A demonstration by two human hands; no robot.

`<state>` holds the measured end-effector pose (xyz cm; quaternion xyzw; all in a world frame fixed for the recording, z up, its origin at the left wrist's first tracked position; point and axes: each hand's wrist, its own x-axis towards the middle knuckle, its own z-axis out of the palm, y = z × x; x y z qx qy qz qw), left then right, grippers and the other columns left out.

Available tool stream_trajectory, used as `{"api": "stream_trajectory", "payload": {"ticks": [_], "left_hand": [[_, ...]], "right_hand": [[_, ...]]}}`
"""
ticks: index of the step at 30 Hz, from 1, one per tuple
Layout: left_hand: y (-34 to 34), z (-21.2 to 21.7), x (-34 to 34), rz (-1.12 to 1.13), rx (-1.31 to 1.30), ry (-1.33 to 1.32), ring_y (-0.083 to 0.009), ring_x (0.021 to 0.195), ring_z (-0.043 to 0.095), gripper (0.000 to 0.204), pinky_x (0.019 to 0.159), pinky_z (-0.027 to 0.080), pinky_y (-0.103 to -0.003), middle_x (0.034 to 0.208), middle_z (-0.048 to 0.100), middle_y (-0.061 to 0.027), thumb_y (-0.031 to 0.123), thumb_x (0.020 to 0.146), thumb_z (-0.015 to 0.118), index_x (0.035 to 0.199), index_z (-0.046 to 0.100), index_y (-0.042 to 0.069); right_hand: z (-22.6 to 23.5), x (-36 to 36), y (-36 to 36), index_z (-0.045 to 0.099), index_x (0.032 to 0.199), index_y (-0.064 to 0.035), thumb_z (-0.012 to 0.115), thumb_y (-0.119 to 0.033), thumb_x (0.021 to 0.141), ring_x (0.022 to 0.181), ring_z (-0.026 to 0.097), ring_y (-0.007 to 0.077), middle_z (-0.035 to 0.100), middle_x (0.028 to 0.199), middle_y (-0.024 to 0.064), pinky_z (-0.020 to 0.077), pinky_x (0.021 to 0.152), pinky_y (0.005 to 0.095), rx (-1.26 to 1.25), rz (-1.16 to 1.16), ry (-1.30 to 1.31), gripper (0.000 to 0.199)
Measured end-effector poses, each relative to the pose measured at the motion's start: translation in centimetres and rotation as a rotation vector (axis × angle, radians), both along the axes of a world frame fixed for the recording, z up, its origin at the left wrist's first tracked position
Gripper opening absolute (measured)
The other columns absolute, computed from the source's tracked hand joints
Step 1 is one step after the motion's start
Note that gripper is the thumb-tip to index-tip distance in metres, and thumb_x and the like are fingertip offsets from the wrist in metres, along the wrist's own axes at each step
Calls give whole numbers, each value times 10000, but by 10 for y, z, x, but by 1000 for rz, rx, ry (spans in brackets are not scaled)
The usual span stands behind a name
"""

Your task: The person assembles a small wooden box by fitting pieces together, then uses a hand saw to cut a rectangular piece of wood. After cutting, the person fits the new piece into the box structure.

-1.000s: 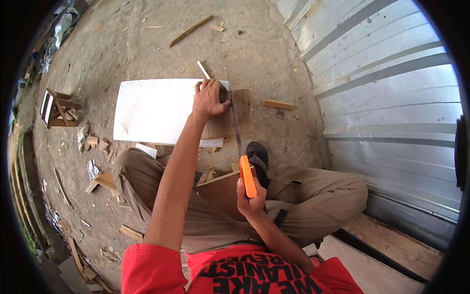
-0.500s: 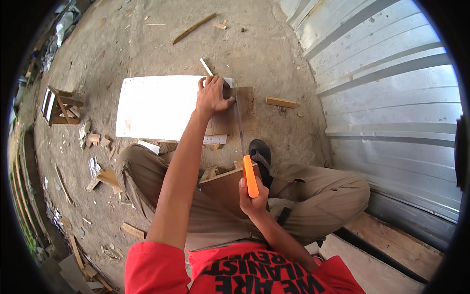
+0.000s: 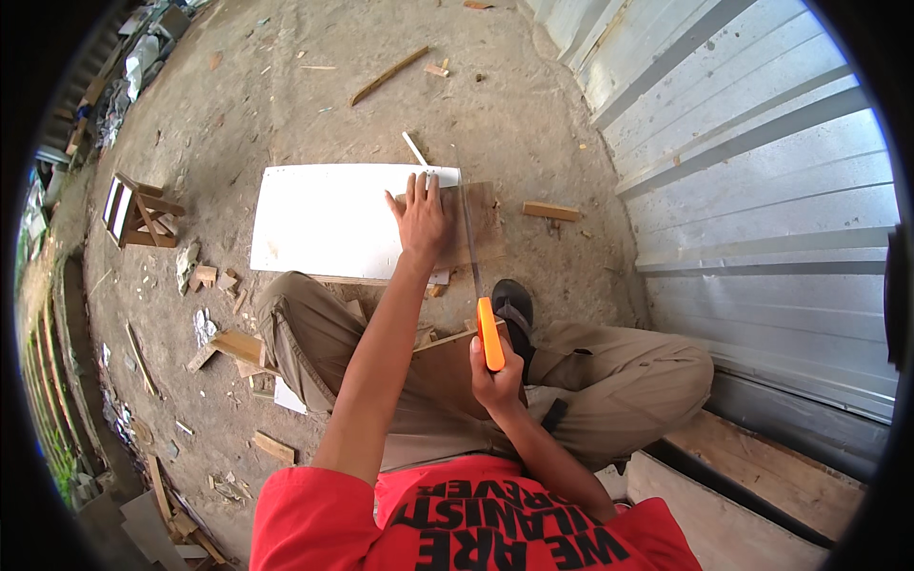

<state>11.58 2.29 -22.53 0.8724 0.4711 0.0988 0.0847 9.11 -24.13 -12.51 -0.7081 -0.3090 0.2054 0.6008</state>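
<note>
My right hand (image 3: 497,379) is closed around the orange handle (image 3: 489,335) of a handsaw. Its long thin blade (image 3: 470,233) points away from me and crosses a brown wooden board (image 3: 486,221), just past the right end of a white panel (image 3: 324,217). My left hand (image 3: 422,221) lies palm down with fingers stretched out, pressing on the brown board left of the blade, fingertips toward the white panel's far edge. The brown board rests on top of the white panel. Whether the teeth are in a cut is too fine to tell.
A small wooden stool (image 3: 143,211) stands at the left. Wood offcuts (image 3: 224,347) and scraps litter the ground beside my left knee. A short wood strip (image 3: 550,210) lies right of the boards. Corrugated metal sheeting (image 3: 743,181) walls the right side. Another brown board (image 3: 447,366) leans between my legs.
My left hand has gone from a curled grip beside the blade to lying flat, fingers spread. The saw handle sits slightly closer to the boards. The whole view has shifted a little.
</note>
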Motion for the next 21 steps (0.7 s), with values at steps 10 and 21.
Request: {"api": "stream_trajectory", "payload": {"ticks": [10, 21], "left_hand": [[-9, 14, 4, -88, -11, 69, -219, 1499, 180, 577, 1185, 69, -640, 1604, 259, -46, 444, 988, 379, 1506, 363, 192], [-2, 18, 5, -234, -70, -169, -277, 1344, 388, 482, 1206, 183, -472, 1368, 469, -113, 334, 894, 606, 1291, 522, 75]], "right_hand": [[-9, 16, -18, 572, 827, 12, 626, -154, 958, 553, 446, 59, 487, 608, 19, 378, 503, 261, -78, -3, -22, 218], [7, 17, -15, 585, 843, 12, 627, -161, 961, 548, 438, 59, 489, 597, 22, 387, 496, 269, -132, -29, 129, 214]]}}
